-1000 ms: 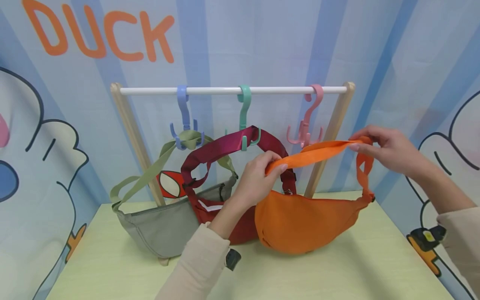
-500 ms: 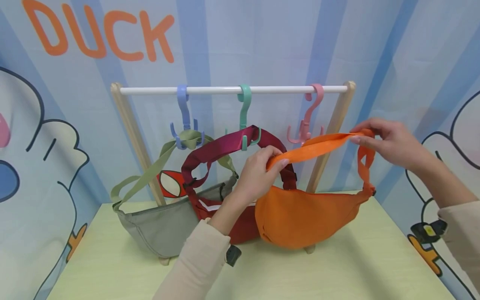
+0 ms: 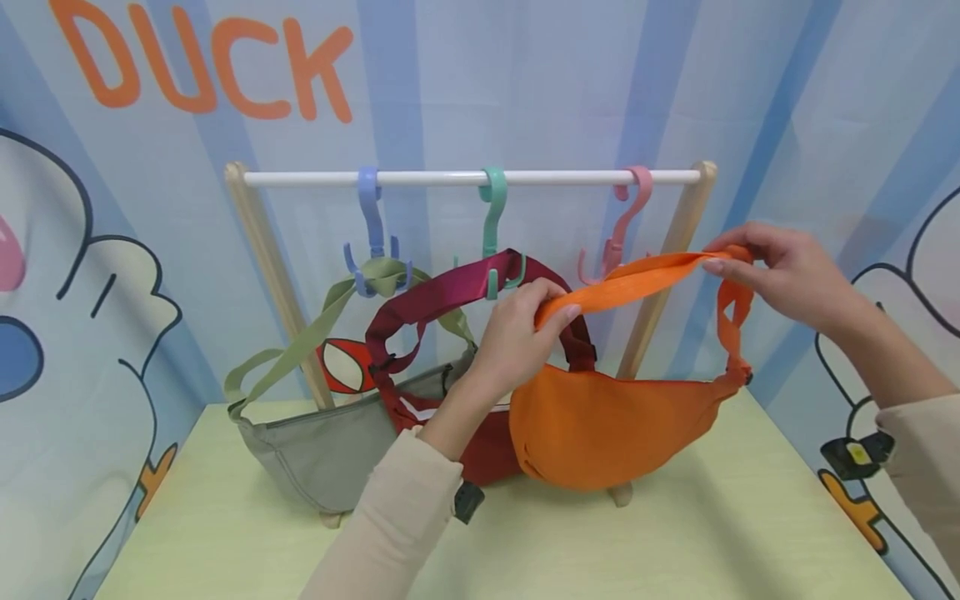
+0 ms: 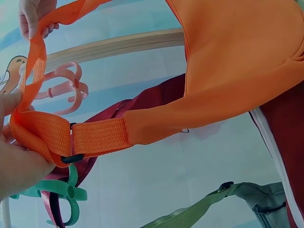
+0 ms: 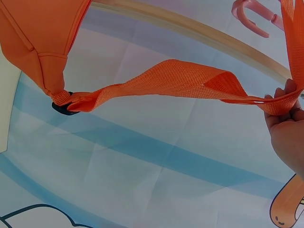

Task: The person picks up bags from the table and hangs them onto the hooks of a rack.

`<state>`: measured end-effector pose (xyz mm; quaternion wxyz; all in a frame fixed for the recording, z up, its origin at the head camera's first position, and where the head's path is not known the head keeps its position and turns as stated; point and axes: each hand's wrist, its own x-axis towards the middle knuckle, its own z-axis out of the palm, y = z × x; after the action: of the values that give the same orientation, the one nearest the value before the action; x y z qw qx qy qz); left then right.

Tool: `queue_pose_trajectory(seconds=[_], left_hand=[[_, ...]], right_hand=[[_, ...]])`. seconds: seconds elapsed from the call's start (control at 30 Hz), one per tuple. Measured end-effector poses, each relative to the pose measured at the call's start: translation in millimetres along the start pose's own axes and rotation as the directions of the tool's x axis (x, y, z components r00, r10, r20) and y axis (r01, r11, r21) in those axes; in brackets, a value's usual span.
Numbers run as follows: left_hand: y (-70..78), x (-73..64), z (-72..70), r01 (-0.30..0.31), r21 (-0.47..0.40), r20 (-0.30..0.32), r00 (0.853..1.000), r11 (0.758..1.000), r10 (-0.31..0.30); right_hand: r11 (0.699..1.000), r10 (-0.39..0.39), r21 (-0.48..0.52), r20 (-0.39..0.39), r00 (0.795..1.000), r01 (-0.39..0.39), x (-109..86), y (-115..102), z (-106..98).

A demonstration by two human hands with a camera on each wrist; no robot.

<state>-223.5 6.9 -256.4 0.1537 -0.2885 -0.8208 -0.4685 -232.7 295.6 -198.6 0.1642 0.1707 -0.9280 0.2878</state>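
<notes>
An orange sling bag [image 3: 615,433] hangs by its strap [image 3: 637,282] between both hands, its underside close over the table. My left hand [image 3: 517,346] pinches the strap's left part, beside a black buckle [image 4: 72,158] in the left wrist view. Higher up at the right, my right hand [image 3: 787,275] pinches the strap between thumb and fingers. The strap passes in front of the lower prongs of a pink hook [image 3: 632,204]. Left of the orange bag, a dark red bag [image 3: 487,450] has its strap on a green hook [image 3: 492,212], partly hidden by my left arm.
A grey-green bag [image 3: 322,454] hangs from a blue hook [image 3: 370,208] at the left. All three hooks sit on a white rail [image 3: 435,178] between wooden posts [image 3: 266,275]. The rack stands on a pale yellow table [image 3: 555,550] before a striped cloth backdrop [image 3: 540,83].
Both hands have risen slightly, taking the orange bag up with them. Its strap now covers more of the pink hook's prongs, and a rack foot shows beneath the bag.
</notes>
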Motion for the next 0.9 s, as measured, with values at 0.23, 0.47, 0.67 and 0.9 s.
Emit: queue_pose_trajectory(seconds=[0.23,0.47,0.67,0.9], left_hand=[[1.2,2.0,-1.3,-0.014,-0.001,-0.005,1.0,1.0,0.014],[4.2,5.8,-3.6,-0.002,0.017,-0.004,1.0,1.0,0.002],[6.3,7.7,-4.3,0.013,0.028,-0.009,1.0,1.0,-0.013],[8.1,11.0,-4.4,0.011,0.031,-0.03,1.0,0.999,-0.01]], right_hand=[[1.0,0.0,0.012,-0.01,1.0,0.0,1.4,-1.6,-0.9],[1.0,0.005,0.028,-0.021,1.0,-0.005,4.7,-3.5,-3.2],[1.0,0.016,0.024,-0.026,1.0,-0.015,7.6,-6.3,-3.9],[0.999,0.032,0.017,-0.042,0.999,-0.031,11.0,-9.3,-3.0]])
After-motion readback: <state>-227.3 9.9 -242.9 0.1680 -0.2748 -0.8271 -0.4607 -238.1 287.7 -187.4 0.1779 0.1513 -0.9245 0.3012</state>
